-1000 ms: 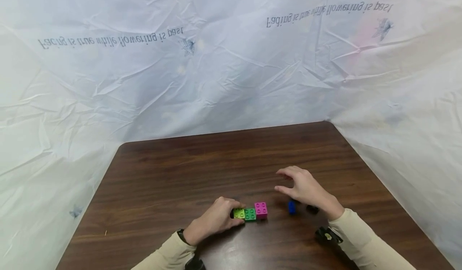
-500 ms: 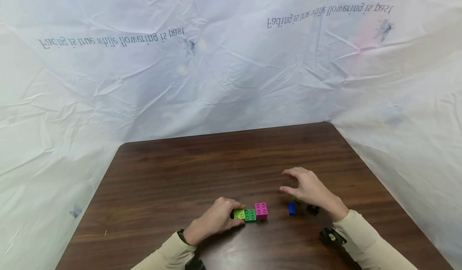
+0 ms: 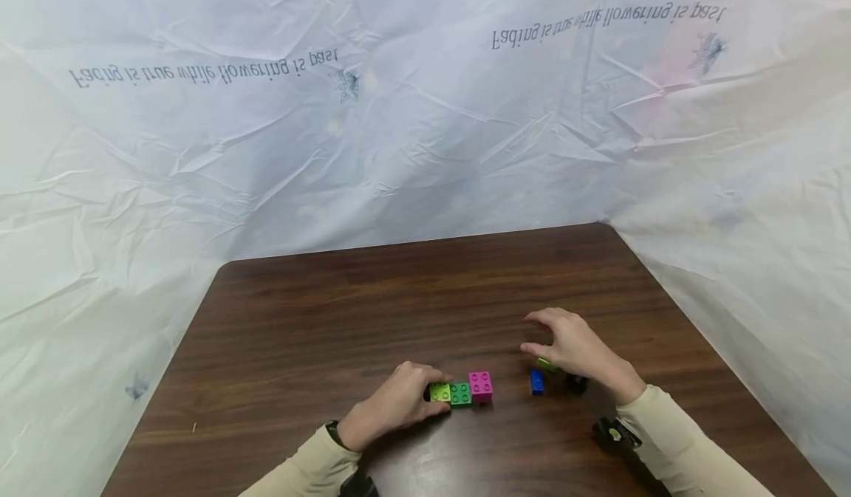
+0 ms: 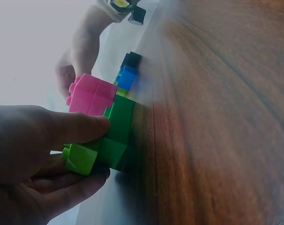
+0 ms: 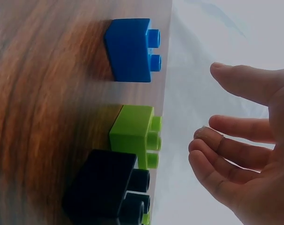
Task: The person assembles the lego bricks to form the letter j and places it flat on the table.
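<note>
My left hand grips a joined group of toy building bricks on the table. In it are a lime brick, a dark green brick and a pink brick, which sits higher at the right end. The left wrist view shows the thumb lying across the group's near side. Above several loose bricks hovers my right hand, fingers parted and holding nothing. Beneath and beside it stand a blue brick, another lime brick and a black brick, studs up.
Dark wood-grain table lies under both hands. White printed sheeting hangs behind it and along both sides. Each wrist carries a dark strapped device, such as the right wrist device.
My right hand has shifted a little to the right, uncovering the loose lime brick behind the blue one. The left hand and its brick group have stayed in place.
</note>
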### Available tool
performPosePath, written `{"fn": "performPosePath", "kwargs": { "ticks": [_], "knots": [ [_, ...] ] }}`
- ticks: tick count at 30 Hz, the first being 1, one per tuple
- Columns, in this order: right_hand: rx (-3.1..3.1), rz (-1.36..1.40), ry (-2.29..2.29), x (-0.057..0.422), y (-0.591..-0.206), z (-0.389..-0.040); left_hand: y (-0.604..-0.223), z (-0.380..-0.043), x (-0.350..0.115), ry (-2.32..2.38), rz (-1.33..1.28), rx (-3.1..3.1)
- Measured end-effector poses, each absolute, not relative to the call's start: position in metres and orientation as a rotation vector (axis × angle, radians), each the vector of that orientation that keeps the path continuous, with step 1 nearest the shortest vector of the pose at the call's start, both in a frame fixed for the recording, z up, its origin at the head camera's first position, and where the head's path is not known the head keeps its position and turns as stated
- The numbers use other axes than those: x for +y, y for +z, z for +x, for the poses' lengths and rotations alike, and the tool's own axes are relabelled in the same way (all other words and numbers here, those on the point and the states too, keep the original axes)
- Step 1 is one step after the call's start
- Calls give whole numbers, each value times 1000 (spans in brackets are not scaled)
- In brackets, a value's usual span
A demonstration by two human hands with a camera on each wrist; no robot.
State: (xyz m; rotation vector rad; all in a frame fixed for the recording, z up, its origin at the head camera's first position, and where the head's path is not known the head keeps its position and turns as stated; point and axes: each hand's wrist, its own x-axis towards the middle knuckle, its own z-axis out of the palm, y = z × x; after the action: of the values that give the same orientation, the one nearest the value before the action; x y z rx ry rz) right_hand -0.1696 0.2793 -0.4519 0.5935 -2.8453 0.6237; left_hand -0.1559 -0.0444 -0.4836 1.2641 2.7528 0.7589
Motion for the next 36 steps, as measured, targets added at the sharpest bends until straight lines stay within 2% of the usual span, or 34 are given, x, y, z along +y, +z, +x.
{"fn": "performPosePath", "kwargs": {
  "ticks": [36],
  "knots": [
    [-2939, 560, 549, 303, -466, -166, -483, -150, -37, 752, 1230, 2747]
  ]
}}
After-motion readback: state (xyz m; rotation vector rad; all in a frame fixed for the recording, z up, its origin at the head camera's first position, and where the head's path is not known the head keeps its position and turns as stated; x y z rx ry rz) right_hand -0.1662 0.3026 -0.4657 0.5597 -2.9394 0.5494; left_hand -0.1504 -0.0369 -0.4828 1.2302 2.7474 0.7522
